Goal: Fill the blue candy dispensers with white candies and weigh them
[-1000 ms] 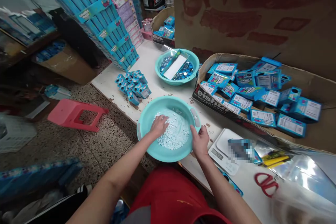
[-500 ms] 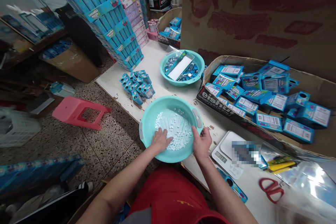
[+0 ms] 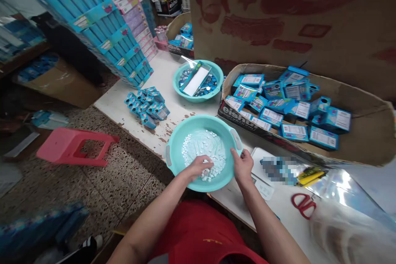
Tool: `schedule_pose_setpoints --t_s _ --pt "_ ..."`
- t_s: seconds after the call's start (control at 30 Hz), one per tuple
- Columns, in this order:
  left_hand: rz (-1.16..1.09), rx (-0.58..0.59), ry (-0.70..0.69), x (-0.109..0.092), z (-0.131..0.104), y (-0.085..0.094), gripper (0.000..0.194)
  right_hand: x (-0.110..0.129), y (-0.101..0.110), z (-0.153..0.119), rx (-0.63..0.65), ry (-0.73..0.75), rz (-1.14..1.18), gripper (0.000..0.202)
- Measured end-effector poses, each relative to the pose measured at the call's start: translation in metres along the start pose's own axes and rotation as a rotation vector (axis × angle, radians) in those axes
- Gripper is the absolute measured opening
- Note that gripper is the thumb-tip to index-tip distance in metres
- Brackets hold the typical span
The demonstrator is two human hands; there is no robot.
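A turquoise plastic basin (image 3: 176,132) with grey handles stands at the table's front edge, tilted slightly toward me. Small white candies (image 3: 220,153) and pale powder cover its bottom. My left hand (image 3: 198,168) is down inside the basin, its fingers curled over some of the candies; how many it holds is hidden. At the basin's right handle, my right hand (image 3: 243,166) grips the rim with the thumb on the inner side. Just right of that hand lies a white kitchen scale (image 3: 262,187), partly covered by my forearm.
Behind is a second turquoise basin (image 3: 177,84) with small blue items and a tray. Blue boxes fill much of a cardboard tray (image 3: 244,120). Small boxes (image 3: 147,106) cluster at left, near a tall box stack (image 3: 99,33). Red scissors (image 3: 303,205) lie right; a red stool (image 3: 62,144) is on the floor.
My left hand has moved right across the candies, and its spread fingers have curled in. My right hand still grips the rim. The view has shifted, sliding the surroundings left.
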State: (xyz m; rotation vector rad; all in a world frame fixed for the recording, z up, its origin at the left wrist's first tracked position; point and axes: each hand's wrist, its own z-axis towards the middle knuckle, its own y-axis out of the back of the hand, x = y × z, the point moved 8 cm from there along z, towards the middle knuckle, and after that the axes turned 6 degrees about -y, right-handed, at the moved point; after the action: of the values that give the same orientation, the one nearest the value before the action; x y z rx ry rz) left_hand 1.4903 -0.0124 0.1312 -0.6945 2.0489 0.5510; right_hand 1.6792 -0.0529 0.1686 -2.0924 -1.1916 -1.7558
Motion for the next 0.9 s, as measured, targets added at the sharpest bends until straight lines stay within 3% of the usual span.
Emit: schedule_pose_setpoints --t_s 0.13,0.27,0.33,0.4,0.5,0.57,0.73,0.83,0.9 --pt "-0.705 0.015 -0.028 -0.011 0.005 0.015 0.033 0.000 0.005 0.007 -0.016 -0.001 -0.058 0.048" --pt "-0.982 -0.075 0.143 -0.002 0.014 0.016 0.032 0.030 0.032 -0.017 -0.019 0.132 -0.088 0.059" --pt "-1.037 -0.113 0.161 -0.003 0.017 0.016 0.025 0.051 0.063 -0.034 -0.045 0.267 -0.094 0.050" --pt "-1.101 -0.135 0.126 -0.008 0.021 0.018 0.021 0.061 0.107 -0.045 -0.173 0.336 -0.097 0.039" --pt "-1.145 -0.193 0.157 -0.011 0.027 0.018 0.021 0.050 0.167 -0.049 -0.367 0.276 -0.112 0.033" --pt "-1.139 -0.203 0.213 -0.012 0.033 0.011 0.024 0.032 0.187 -0.045 -0.390 0.207 -0.100 0.034" --pt "-1.077 -0.209 0.200 -0.036 0.043 -0.008 0.029 -0.002 0.186 -0.038 -0.337 0.182 -0.108 0.042" --pt "-1.069 -0.204 0.172 -0.061 0.046 -0.020 0.029 -0.006 0.173 -0.024 -0.321 0.238 -0.190 0.067" --pt "-1.109 -0.205 0.172 -0.077 0.047 -0.025 0.029 -0.003 0.163 -0.009 -0.303 0.258 -0.233 0.067"
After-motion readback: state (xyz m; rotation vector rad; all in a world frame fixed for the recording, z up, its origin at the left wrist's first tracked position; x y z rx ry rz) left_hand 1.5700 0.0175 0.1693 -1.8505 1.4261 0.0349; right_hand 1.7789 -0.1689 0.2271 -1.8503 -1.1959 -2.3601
